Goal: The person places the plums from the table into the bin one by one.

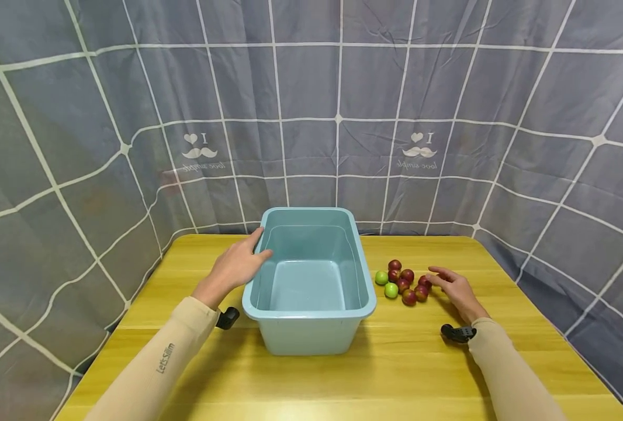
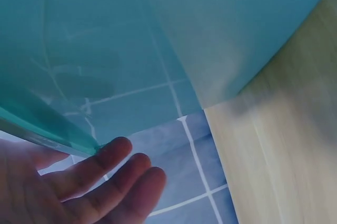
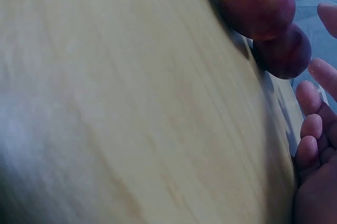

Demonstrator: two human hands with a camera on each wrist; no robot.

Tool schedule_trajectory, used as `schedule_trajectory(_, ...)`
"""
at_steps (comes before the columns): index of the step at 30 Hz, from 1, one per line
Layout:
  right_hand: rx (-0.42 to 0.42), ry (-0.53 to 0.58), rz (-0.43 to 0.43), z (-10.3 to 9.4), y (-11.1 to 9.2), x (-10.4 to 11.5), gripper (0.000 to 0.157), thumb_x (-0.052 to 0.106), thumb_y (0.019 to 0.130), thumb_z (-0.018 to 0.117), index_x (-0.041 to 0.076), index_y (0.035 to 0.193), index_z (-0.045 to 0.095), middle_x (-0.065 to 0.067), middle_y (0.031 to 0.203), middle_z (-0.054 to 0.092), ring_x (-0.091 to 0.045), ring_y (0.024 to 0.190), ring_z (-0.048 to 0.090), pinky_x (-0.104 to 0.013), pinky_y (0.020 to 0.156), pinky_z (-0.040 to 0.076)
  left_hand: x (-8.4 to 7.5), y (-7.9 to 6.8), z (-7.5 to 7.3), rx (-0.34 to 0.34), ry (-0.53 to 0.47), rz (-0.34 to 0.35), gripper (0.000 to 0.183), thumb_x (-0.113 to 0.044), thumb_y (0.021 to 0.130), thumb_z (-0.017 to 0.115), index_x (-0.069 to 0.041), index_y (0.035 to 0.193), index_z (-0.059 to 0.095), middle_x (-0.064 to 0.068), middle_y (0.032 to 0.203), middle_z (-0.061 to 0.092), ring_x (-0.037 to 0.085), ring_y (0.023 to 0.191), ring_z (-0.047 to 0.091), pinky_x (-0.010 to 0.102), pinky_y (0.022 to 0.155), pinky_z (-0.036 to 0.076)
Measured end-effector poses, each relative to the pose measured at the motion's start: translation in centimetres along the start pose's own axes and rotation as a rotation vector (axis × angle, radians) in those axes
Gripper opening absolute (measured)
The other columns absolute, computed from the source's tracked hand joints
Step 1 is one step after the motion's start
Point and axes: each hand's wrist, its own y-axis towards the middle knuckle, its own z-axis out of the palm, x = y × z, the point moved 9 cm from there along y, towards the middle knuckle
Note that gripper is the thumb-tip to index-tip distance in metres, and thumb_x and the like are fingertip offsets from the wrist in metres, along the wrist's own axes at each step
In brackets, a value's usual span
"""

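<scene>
A light-blue plastic tub [image 1: 311,316] stands on the table, with nothing visible inside. My left hand [image 1: 238,263] holds its left rim, thumb over the inner side and fingers outside; in the left wrist view those fingers [image 2: 113,153] show just under the rim. To the tub's right lies a cluster of several dark red plums [image 1: 408,297] with two green round fruits [image 1: 391,290] on its left side. My right hand [image 1: 456,292] is at the cluster's right edge, fingers loosely bent and fingertips right beside a plum [image 3: 284,53]. Its palm holds nothing.
The yellow wood-grain table [image 1: 311,389] carries everything. A grey curtain [image 1: 311,88] with white grid lines surrounds its back and sides. Black straps [image 1: 459,333] sit at both wrists, over beige sleeves [image 1: 506,368].
</scene>
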Motion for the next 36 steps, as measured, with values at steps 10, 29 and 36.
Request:
schedule_trajectory(10, 0.007, -0.024, -0.014, 0.4, 0.0, 0.2, 0.068, 0.049, 0.097, 0.062, 0.004, 0.146, 0.051, -0.019, 0.127, 0.055, -0.027, 0.114, 0.048, -0.034, 0.094, 0.037, 0.4, -0.4, 0.3, 0.033, 0.016, -0.041, 0.077, -0.056, 0.1, 0.04, -0.026, 0.164, 0.008, 0.013, 0.163, 0.033, 0.043, 0.143, 0.039, 0.064, 0.101, 0.041)
schedule_trajectory(29, 0.027, -0.048, -0.014, 0.5, 0.5, 0.5, 0.062, 0.047, 0.096, 0.064, -0.002, 0.136, 0.06, -0.027, 0.139, 0.055, -0.038, 0.129, 0.046, -0.05, 0.108, 0.033, 0.5, -0.2, -0.1, 0.055, 0.055, -0.069, 0.08, -0.059, 0.098, 0.037, -0.032, 0.163, 0.002, 0.014, 0.162, 0.035, 0.045, 0.141, 0.041, 0.065, 0.093, 0.043)
schedule_trajectory(36, 0.036, -0.064, -0.009, 0.8, 0.0, 0.1, 0.063, 0.047, 0.098, 0.062, -0.004, 0.135, 0.059, -0.029, 0.14, 0.055, -0.042, 0.133, 0.045, -0.055, 0.112, 0.031, 0.5, -0.2, 0.3, 0.066, 0.065, -0.074, 0.079, -0.06, 0.098, 0.038, -0.032, 0.164, 0.003, 0.013, 0.162, 0.036, 0.045, 0.14, 0.043, 0.062, 0.089, 0.045)
